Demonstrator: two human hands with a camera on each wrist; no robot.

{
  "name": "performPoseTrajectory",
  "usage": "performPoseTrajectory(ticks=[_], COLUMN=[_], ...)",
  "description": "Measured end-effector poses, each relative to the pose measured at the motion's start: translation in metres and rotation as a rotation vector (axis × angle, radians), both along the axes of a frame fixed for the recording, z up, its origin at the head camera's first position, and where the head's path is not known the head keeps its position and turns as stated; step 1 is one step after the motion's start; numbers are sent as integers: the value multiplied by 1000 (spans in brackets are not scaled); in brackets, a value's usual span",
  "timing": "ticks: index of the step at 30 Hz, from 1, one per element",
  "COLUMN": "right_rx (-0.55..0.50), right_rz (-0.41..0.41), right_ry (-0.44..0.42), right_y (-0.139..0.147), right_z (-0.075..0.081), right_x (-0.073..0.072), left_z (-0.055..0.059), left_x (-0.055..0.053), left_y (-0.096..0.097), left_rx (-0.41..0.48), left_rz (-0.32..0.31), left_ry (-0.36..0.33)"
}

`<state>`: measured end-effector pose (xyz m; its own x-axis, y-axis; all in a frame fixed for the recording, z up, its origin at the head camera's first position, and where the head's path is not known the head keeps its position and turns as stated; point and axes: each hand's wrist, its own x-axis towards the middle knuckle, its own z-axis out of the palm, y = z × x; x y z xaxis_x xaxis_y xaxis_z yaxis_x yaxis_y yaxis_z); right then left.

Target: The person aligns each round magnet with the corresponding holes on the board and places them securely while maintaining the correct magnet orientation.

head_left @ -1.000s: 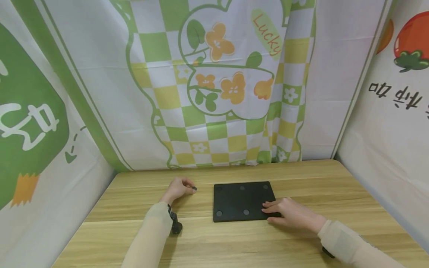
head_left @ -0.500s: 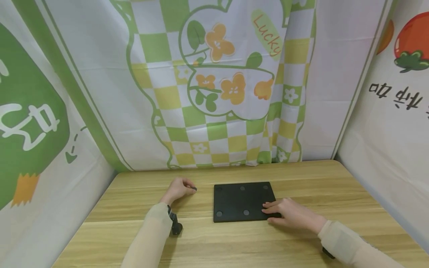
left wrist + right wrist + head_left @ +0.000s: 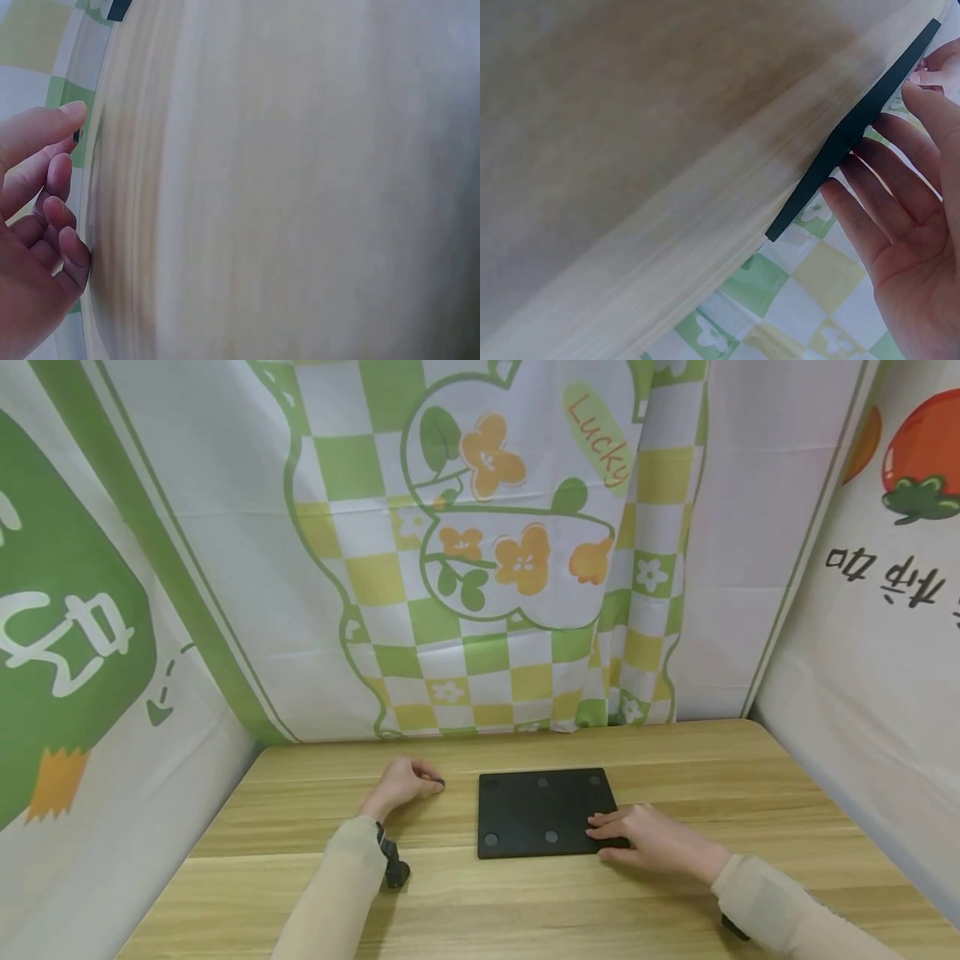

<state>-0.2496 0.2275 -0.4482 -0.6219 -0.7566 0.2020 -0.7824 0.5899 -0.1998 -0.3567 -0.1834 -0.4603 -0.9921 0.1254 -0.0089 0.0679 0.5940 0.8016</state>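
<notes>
My left hand pinches a small dark piece between thumb and fingertips, left of the black board. Only a dark sliver of it shows in the left wrist view, behind the thumb; its kind I cannot tell. The flat, rectangular black board lies on the table with several round grey spots near its edges. One spot at its far left corner looks darker than the others. My right hand rests with extended fingers on the board's near right corner. The right wrist view shows its fingertips at the thin board.
The wooden table ends at a checked green, yellow and white curtain behind it. Printed cloth walls stand on the left and right. A small black device hangs at the left wrist.
The left hand has shifted very slightly to the right with the small dark piece. The right hand and the board stay in place.
</notes>
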Motion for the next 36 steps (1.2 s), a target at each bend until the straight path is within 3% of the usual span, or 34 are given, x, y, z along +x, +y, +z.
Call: performPoseTrajectory(ticks=[27,36], right_rx=[17,14], right_rz=[-14,-15], right_ry=[-14,-25], right_y=[0,0], right_z=[2,2], right_x=[1,1], left_z=[6,5], left_x=[0,-2], left_y=[22,31], left_rx=[37,52], left_rz=[-15,-21], left_ry=[17,53])
